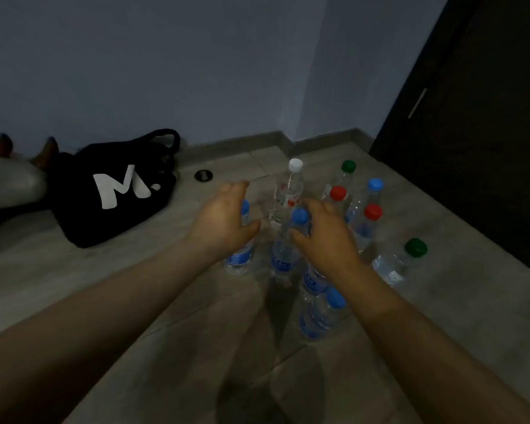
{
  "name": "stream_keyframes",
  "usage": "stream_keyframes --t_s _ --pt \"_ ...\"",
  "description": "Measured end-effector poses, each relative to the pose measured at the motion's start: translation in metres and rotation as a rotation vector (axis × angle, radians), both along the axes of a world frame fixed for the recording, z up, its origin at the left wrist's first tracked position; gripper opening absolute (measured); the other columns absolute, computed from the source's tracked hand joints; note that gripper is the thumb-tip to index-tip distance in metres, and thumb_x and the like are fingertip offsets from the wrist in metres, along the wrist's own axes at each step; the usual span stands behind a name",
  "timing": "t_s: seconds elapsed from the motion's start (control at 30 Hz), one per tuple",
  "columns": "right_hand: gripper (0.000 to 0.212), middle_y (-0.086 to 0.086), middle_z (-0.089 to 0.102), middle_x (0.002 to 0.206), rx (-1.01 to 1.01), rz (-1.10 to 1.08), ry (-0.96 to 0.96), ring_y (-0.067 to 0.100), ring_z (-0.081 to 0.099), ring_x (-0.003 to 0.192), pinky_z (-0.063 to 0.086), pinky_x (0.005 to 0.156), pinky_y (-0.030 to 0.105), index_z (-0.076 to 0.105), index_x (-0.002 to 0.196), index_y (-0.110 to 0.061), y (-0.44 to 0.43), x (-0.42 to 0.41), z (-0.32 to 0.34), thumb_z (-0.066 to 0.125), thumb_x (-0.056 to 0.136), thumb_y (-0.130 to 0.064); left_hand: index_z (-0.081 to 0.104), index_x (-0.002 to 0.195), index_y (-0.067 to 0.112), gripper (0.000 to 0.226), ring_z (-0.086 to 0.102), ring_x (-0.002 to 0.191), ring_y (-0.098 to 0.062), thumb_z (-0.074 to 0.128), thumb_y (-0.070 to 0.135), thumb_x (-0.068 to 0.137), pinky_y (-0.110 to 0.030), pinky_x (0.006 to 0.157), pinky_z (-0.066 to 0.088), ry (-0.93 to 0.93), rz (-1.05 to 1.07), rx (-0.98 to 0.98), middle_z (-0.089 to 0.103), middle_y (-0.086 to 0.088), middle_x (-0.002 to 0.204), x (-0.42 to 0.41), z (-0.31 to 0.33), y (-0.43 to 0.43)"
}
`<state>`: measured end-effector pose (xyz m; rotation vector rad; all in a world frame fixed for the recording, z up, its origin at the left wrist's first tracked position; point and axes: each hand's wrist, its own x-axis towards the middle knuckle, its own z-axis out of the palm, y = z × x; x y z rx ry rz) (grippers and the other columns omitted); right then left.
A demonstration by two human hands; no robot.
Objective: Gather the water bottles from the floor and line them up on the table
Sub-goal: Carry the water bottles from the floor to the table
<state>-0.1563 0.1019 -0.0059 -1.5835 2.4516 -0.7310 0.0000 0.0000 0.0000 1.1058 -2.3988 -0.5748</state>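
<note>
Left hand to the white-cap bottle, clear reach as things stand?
Probably yes. The left hand hovers open close beside the white-cap bottle, with only bare floor between them. The blue-cap bottle under the hand stands nearer the camera, not in the way; the right hand is on the other side.

The left hand [224, 215] hides the neck of one bottle [237, 268], the right hand [325, 234] the cap of a second bottle [312, 281], so neither grip is clear, the labels [283, 264] blur, and a pale shape [10, 185] is cut off at left.
</note>
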Motion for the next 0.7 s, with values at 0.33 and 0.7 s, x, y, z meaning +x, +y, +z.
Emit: stream_keyframes --t_s 0.33,0.7 --pt "0.049 0.007 0.047 0.134 -0.080 -0.081 -0.150 0.022 0.050 0.119 0.040 0.098 0.028 0.047 0.133 -0.016 -0.034 0.002 -0.038 0.065 0.088 -0.020 0.042 0.137 0.017 0.067 0.056 0.113 -0.021 0.073 0.027 0.079 -0.024 0.083 0.041 0.077 0.036 0.119 0.057 -0.005 0.128 -0.014 -0.047 -0.030" --pt "0.029 0.004 0.064 0.098 -0.391 -0.276 -0.690 0.015 0.063 0.089 0.051 0.080 0.031 0.054 0.109 -0.008 -0.041 0.010 -0.074 0.066 0.082 -0.010 0.055 0.112 0.018 0.045 0.064 0.096 -0.013 0.077 0.019 0.072 -0.033 0.087 0.051 0.367 0.090 0.615 0.066 0.000 0.102 -0.010 -0.093 -0.036"
